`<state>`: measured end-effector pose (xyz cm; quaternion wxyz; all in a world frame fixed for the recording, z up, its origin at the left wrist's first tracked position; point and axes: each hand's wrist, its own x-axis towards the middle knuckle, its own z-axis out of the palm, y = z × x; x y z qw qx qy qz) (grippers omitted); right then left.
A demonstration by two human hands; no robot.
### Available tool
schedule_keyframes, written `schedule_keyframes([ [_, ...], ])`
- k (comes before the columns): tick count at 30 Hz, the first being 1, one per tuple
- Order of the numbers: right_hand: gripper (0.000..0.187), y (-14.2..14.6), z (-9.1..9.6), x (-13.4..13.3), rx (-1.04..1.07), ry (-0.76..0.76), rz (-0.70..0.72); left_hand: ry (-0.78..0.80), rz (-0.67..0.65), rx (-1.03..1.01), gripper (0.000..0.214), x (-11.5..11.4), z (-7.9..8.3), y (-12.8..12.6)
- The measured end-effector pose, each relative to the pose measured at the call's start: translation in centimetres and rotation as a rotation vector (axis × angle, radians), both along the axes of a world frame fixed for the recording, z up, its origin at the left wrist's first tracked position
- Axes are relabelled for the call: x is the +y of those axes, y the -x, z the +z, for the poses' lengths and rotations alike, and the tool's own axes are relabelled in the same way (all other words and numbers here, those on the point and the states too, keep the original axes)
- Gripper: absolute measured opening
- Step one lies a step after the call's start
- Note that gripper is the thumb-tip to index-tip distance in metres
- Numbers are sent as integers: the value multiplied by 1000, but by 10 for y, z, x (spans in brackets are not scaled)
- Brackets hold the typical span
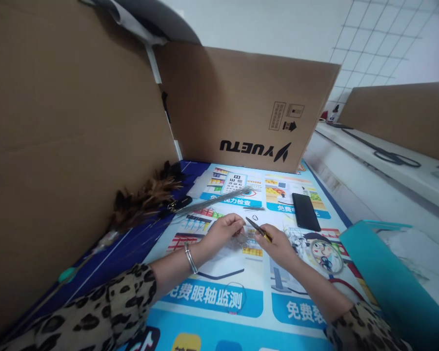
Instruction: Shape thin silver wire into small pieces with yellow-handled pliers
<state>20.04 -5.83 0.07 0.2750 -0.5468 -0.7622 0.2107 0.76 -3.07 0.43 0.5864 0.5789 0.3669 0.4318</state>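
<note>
My right hand (278, 246) is closed round long-nose pliers (256, 226) with dark, tapered jaws and a yellow handle. Their tip points up and left, close to the fingertips of my left hand (225, 231). That hand is pinched shut, with its thumb against the fingers, and what lies between them is too small to make out. Just below it hangs or lies a fine, wispy, brownish bunch (241, 242). Beyond both hands are a small dark loop (255, 218), a few short wire pieces (255, 208) and a long bundle of grey wires (219, 199).
A black phone (306, 211) lies on the printed table cover (219, 297). Cardboard panels (249, 107) stand at the back and left. A brown feather duster (142, 197) rests at left, a teal box (391, 278) at right. Scissors (391, 157) sit on the white ledge.
</note>
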Motion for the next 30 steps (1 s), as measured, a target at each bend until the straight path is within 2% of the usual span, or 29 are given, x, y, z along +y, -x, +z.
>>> schedule_keyframes([
  [7,28,-2,-2,-1,97,9,4,0,60,-67,26,-17,1,-10],
  [14,31,-4,-2,0,214,22,6,18,157,-169,28,-28,-10,-18],
  [20,30,-1,-7,1,182,3,35,40,184,-239,26,-32,-19,-18],
  [25,27,0,-9,1,157,-32,40,16,229,-227,25,-33,-20,-19],
  [30,23,-1,-14,1,124,-45,50,29,209,-212,25,-34,-22,-19],
])
